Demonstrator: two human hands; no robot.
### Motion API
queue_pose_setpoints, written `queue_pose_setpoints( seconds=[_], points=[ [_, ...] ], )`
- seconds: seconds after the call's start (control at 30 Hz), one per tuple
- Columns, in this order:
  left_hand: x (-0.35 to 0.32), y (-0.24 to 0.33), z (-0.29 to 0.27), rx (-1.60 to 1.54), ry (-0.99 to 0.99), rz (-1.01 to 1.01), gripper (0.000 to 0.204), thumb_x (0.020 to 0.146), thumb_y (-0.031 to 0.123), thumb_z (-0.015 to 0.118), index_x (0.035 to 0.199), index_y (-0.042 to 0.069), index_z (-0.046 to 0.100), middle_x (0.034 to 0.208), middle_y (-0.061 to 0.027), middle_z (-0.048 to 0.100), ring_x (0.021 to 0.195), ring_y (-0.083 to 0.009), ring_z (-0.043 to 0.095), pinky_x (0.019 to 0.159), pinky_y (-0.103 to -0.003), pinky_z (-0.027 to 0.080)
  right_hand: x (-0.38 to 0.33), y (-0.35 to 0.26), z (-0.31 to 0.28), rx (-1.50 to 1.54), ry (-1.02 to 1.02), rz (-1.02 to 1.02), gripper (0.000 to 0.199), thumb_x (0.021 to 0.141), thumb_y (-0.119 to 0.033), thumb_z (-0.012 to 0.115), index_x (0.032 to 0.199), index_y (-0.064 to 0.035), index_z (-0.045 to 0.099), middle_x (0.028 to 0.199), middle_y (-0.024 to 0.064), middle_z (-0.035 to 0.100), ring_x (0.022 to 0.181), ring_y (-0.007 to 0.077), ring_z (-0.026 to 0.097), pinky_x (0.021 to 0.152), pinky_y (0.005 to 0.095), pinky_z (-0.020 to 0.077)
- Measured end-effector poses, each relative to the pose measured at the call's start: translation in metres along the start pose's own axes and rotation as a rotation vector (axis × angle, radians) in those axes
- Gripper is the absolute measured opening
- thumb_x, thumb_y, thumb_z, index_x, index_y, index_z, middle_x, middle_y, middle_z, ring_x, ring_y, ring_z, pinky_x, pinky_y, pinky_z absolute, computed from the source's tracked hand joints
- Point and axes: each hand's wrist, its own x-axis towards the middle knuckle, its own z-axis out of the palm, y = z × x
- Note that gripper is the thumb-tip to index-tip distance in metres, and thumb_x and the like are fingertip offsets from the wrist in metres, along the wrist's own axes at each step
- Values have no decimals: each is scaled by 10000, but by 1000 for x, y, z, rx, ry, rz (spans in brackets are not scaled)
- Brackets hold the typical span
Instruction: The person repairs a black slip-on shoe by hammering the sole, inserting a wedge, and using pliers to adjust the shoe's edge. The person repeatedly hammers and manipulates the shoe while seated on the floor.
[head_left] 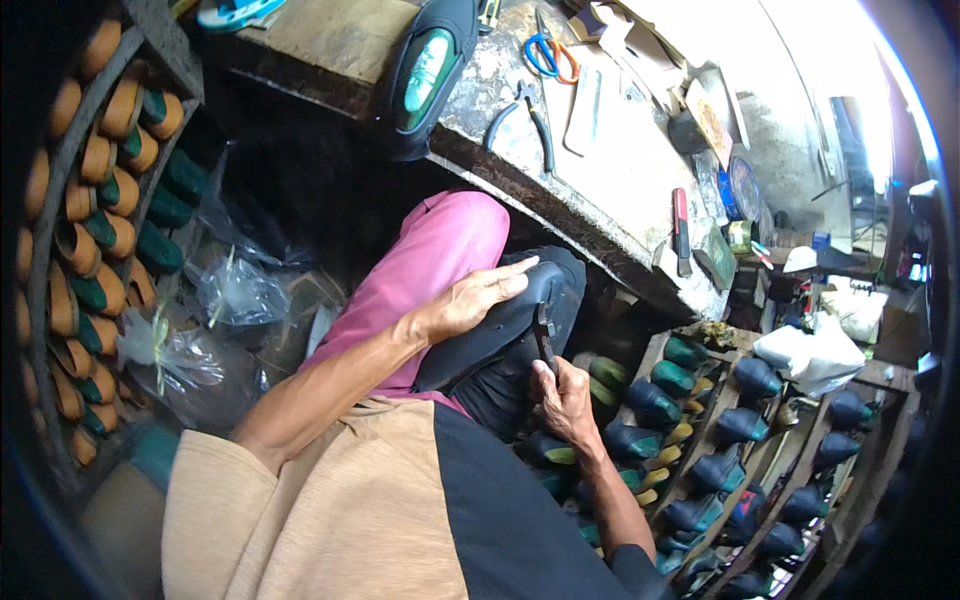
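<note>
A black shoe (490,330) lies slantwise across my lap, against dark cloth over my knee. My left hand (468,303) grips it near its far end, thumb and fingers pressed along the side. In my right hand (565,402) is a dark hand tool (545,330) that looks like a hammer; my fingers are wrapped round its handle. Its head is up beside the right edge of the shoe. Whether the head touches the shoe, I cannot tell.
A worn workbench (610,200) stands ahead, bearing a dark shoe on a green last (428,80), nippers (525,125), scissors (552,58) and a red-handled knife (681,230). Racks hold tan shoes (90,240) at left and dark shoes (720,470) at right. Plastic bags (235,285) lie left.
</note>
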Motion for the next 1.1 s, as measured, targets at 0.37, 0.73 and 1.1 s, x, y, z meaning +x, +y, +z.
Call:
queue_pose_setpoints(
  seconds=[0.37, 0.73, 1.1],
  points=[
    [25, 24, 2, 28, -186, -387, 636, 1161, 346, 725, 1684, 28, 552, 1482, -36, 709, 1324, -132, 648, 1175, -316, 508, -28, -34, 9, -50, 204, 9, 370, 1119, -199, 733, 860, 28, 598, 731, 266, 615, 689, 491, 677, 621, 555, 472],
    [26, 17, 18, 32, -135, -334, 645, 1156, 287, 736, 1695, -1, 528, 1520, -54, 692, 1353, -138, 638, 1199, -319, 484, -28, -48, -50, 2, -46, 91, 379, 1126, -224, 699, 909, 75, 616, 779, 305, 625, 754, 526, 649, 698, 584, 483],
    [24, 19, 25, 69, -117, -293, 672, 1113, 318, 797, 1663, -2, 579, 1479, -70, 707, 1330, -146, 636, 1161, -329, 510, -28, -52, -67, -206, -29, 76, 361, 1134, -225, 712, 930, 45, 586, 826, 279, 611, 757, 521, 650, 671, 579, 474]
  ],
)
